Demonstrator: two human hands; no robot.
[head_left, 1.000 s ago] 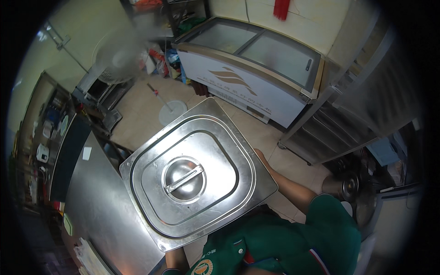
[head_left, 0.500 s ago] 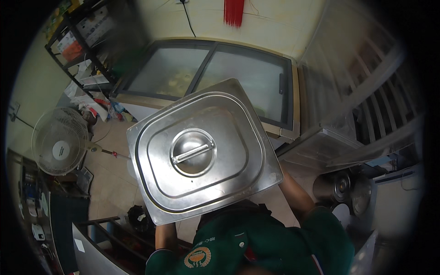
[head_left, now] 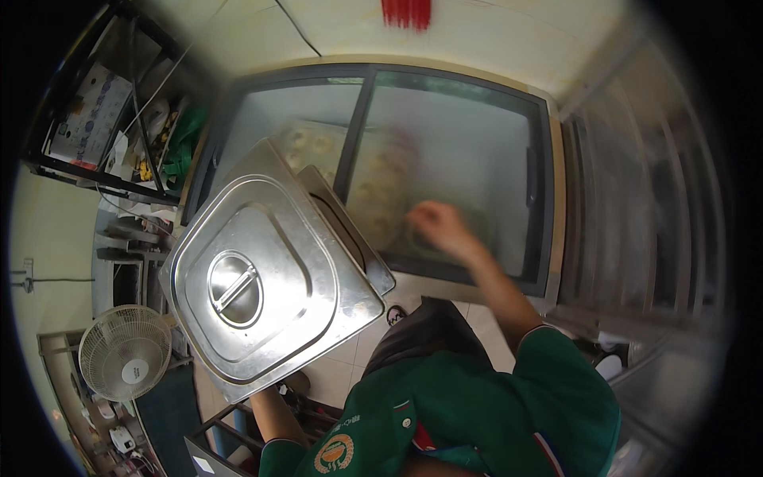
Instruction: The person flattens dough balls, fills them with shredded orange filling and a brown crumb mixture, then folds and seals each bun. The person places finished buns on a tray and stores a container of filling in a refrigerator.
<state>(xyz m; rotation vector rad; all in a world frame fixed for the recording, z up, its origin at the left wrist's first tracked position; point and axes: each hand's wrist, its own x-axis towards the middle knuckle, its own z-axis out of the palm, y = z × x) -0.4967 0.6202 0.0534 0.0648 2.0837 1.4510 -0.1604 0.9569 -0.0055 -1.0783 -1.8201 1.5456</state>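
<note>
Head shows right hand [head_left: 439, 223] beyond lid's [head_left: 278, 278] edge (apart).

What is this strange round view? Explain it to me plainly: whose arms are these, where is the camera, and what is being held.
There is no machine here: these are a person's own two arms. The camera is worn on the head, looking down through a wide fisheye lens, so straight edges bend and the corners go dark.

The left forearm goes under a square metal lid with a bar handle, apparently supporting it; the left hand itself is hidden. A second metal rim shows beneath the lid.

The right hand is over the glass-topped chest, fingers curled; I cannot tell whether it touches the glass. Pale rounded things show hazily through the glass. A fan stands to the left.
</note>
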